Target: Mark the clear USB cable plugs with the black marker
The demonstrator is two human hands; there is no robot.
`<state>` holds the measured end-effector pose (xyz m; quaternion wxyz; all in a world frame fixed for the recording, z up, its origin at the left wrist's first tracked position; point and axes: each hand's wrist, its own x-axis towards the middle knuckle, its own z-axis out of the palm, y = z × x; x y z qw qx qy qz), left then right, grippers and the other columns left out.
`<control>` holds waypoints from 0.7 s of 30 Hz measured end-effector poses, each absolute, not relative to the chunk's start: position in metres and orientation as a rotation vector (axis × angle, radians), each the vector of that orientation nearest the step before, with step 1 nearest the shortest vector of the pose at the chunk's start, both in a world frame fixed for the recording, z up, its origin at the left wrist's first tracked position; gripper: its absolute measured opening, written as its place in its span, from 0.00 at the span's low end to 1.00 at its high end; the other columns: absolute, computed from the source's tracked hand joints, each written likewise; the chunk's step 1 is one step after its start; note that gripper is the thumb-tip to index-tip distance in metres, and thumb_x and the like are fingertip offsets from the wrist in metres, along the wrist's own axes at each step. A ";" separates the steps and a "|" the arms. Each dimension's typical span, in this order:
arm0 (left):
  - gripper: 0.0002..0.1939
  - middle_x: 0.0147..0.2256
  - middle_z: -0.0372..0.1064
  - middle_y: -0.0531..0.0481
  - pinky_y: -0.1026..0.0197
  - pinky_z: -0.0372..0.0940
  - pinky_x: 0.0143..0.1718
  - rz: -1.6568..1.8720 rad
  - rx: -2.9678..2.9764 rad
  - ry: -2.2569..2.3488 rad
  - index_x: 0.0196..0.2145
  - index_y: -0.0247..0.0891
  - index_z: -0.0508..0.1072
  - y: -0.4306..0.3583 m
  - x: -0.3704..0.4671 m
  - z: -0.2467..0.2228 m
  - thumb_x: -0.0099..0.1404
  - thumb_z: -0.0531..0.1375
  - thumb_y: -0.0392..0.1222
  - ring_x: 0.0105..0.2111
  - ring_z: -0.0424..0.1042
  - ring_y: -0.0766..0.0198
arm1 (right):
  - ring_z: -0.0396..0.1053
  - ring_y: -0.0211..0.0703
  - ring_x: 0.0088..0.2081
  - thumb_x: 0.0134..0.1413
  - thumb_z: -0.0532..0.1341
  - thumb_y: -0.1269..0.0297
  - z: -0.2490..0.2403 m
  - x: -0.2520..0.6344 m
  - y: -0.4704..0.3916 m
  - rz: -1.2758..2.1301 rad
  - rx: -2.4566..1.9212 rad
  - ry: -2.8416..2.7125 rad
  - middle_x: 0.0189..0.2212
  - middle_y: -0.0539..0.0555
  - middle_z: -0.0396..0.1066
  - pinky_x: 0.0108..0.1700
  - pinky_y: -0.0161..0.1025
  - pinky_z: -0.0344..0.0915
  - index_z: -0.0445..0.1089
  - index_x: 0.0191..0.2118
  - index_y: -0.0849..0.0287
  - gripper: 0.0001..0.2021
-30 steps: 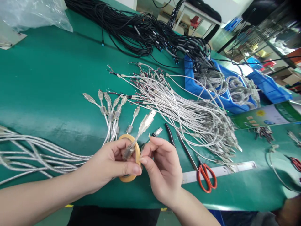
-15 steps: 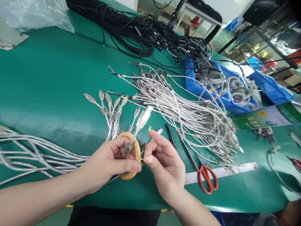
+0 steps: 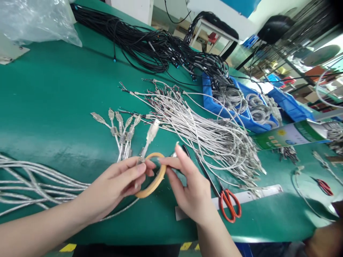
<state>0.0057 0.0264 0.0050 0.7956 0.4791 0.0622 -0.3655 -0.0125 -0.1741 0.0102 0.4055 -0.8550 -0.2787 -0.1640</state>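
My left hand (image 3: 125,176) is closed on a clear-jacketed USB cable, pinching it just below its plug (image 3: 152,131), which points up and away. My right hand (image 3: 189,185) grips the far right rim of a yellow tape roll (image 3: 154,185) between thumb and fingers; the roll is tilted and its lower left side runs close by my left fingers. A small pale scrap, seemingly tape, sticks up at a right fingertip. Beyond my left hand lies a bunch of similar USB plugs (image 3: 120,123), their cables running back under my forearm.
Red-handled scissors (image 3: 230,206) lie across a metal ruler (image 3: 270,190) at the right. Behind are a pile of white cables (image 3: 198,125), black cables (image 3: 139,39) and a blue bin (image 3: 207,94) of coiled cables. Clear plastic (image 3: 40,21) is at far left. Another person's arm shows at lower right.
My right hand has taken hold of the tape roll's rim. The roll has shifted right, out of my left grip, while my left hand keeps the USB cable. The camera view has shifted slightly.
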 end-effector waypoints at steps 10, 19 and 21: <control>0.22 0.24 0.60 0.56 0.64 0.53 0.28 -0.771 1.098 0.072 0.55 0.43 0.70 0.030 0.006 0.008 0.66 0.62 0.48 0.22 0.58 0.72 | 0.67 0.46 0.46 0.58 0.61 0.74 0.014 0.004 -0.200 -0.923 -2.351 -0.225 0.50 0.61 0.65 0.39 0.41 0.69 0.66 0.57 0.57 0.21; 0.17 0.31 0.60 0.51 0.64 0.54 0.32 -0.795 1.070 0.026 0.50 0.44 0.75 0.027 0.004 0.009 0.67 0.60 0.50 0.30 0.58 0.68 | 0.66 0.40 0.45 0.62 0.58 0.75 0.012 -0.012 -0.170 -0.304 -1.732 -0.231 0.39 0.55 0.65 0.46 0.38 0.66 0.66 0.39 0.59 0.04; 0.17 0.32 0.61 0.51 0.64 0.56 0.35 -0.787 1.117 -0.030 0.51 0.45 0.74 0.029 0.003 0.007 0.67 0.60 0.51 0.32 0.59 0.67 | 0.65 0.39 0.43 0.62 0.58 0.75 0.012 -0.013 -0.167 -0.297 -1.684 -0.244 0.37 0.53 0.64 0.44 0.36 0.66 0.66 0.40 0.59 0.05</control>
